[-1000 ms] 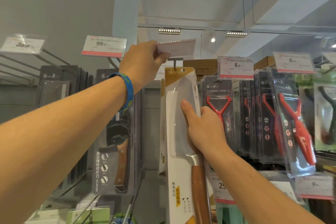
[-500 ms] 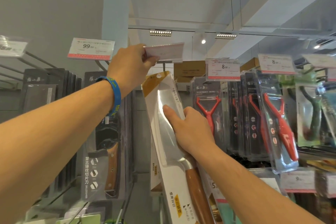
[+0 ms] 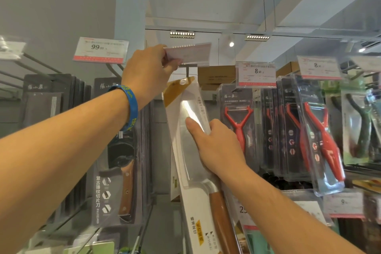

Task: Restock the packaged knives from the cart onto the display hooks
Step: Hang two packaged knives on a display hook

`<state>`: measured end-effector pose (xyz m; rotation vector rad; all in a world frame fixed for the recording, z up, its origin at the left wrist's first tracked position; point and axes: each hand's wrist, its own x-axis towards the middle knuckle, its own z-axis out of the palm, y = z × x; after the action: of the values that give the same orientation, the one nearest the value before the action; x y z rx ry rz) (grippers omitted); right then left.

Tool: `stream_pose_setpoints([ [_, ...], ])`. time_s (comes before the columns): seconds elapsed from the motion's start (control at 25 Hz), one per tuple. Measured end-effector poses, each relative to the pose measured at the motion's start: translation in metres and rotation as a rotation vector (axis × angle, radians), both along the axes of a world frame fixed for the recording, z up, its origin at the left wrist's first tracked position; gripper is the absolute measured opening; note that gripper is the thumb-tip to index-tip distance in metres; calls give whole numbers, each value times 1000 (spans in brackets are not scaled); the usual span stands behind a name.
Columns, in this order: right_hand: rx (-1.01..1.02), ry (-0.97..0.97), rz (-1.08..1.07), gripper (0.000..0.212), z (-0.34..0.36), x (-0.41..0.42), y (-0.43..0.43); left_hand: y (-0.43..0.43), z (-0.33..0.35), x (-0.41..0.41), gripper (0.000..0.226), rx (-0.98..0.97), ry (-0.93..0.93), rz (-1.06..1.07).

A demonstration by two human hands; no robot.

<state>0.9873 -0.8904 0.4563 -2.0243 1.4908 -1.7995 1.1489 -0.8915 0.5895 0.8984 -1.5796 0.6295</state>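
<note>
Thumb and fingertips of your left hand (image 3: 148,72) pinch the price tag (image 3: 191,54), holding it tipped up above the display hook (image 3: 188,70). Your right hand (image 3: 216,146) grips the packaged knife (image 3: 185,161) by its right edge, thumb across the blade window; the pack's top leans left, its hang hole just beneath the hook's tip, beside the red peelers (image 3: 238,121)

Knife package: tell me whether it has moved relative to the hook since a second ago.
Yes. The knife package, upright under the hook before, now tilts, its top leaning left.
</note>
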Motion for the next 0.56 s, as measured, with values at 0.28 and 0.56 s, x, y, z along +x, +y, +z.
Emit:
stream_pose_setpoints([
  [0.28, -39, -32, -57, 55, 5, -9, -6, 2, 2, 4, 31, 13, -30, 8],
  [0.56, 31, -23, -46, 71, 2, -1, -22, 1, 3, 3, 33, 10, -38, 24],
])
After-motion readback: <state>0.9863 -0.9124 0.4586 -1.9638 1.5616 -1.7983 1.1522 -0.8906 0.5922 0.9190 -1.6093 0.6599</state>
